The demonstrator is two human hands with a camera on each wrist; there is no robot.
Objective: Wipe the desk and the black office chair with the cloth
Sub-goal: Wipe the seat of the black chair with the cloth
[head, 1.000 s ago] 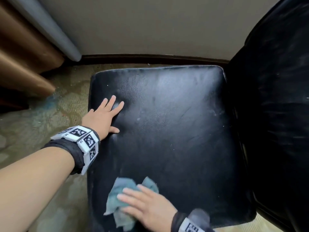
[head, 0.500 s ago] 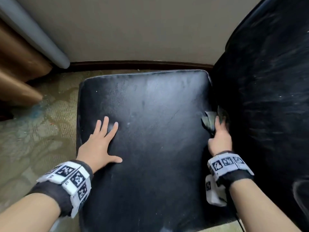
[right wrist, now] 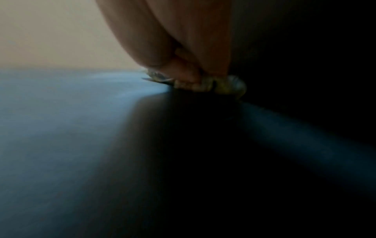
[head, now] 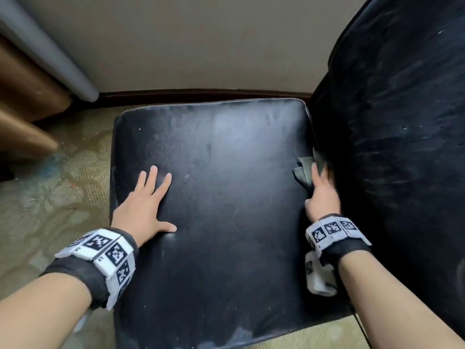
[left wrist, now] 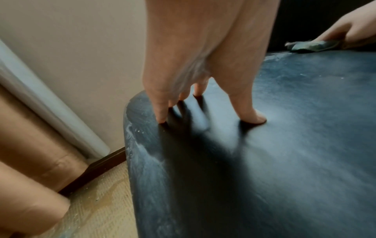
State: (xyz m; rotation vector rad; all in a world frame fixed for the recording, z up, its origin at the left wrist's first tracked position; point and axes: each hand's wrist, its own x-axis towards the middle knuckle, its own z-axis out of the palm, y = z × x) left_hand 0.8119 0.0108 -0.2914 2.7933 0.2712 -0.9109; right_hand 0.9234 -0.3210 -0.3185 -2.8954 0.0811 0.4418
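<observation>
- While the black office chair fills the head view, the step in hand looks like wiping its seat, the desk being out of sight; the pass has reached the seam where seat meets backrest.
- Across the seat lie pale streaks and small specks, thickest toward the far and left edges, so my judgement is that much of it is yet to be wiped.
- Flat on the seat's left part, the left hand holds nothing, its fingers straight and spread, and seems to brace the chair.
- At the seam, the right hand presses the cloth down; its fingers appear to lie over the cloth, but blur hides whether they curl round it.
- Next, the cloth likely needs dragging along the seam or back across the streaked seat, with steady pressure.
- Compared with a second ago, the cloth has crossed from the seat's near edge to the seam, while the left hand has stayed planted.
</observation>
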